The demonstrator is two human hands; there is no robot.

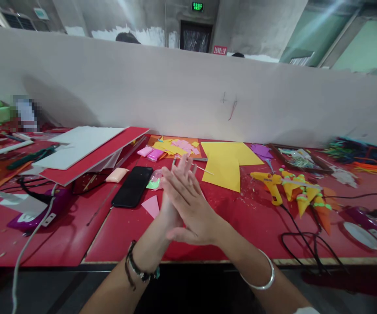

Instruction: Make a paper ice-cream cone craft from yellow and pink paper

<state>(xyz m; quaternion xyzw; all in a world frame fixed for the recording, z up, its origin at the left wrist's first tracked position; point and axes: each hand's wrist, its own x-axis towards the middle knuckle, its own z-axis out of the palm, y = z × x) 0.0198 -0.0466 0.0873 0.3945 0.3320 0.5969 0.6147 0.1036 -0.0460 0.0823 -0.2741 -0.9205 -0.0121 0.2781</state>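
My right hand (pixel 196 213) lies flat over my left hand (pixel 169 211), palm to palm, above the red table. The fingers of both hands are stretched out, pointing away from me. Anything between the palms is hidden. Just left of them are a pink paper piece (pixel 152 206), a small packet with bright green material (pixel 153 182) and a black phone (pixel 132 187). Beyond the fingertips, yellow and pink paper cuttings (pixel 168 147) are heaped on an orange sheet. Yellow paper (pixel 222 168) lies to the right of the fingertips.
A yellow glue gun (pixel 273 185) and several decorated yellow and orange cones (pixel 303 201) lie at right, with black cables (pixel 301 235) near the edge. White and red boards (pixel 83 148) are stacked at left. A white partition (pixel 162 87) stands behind the table.
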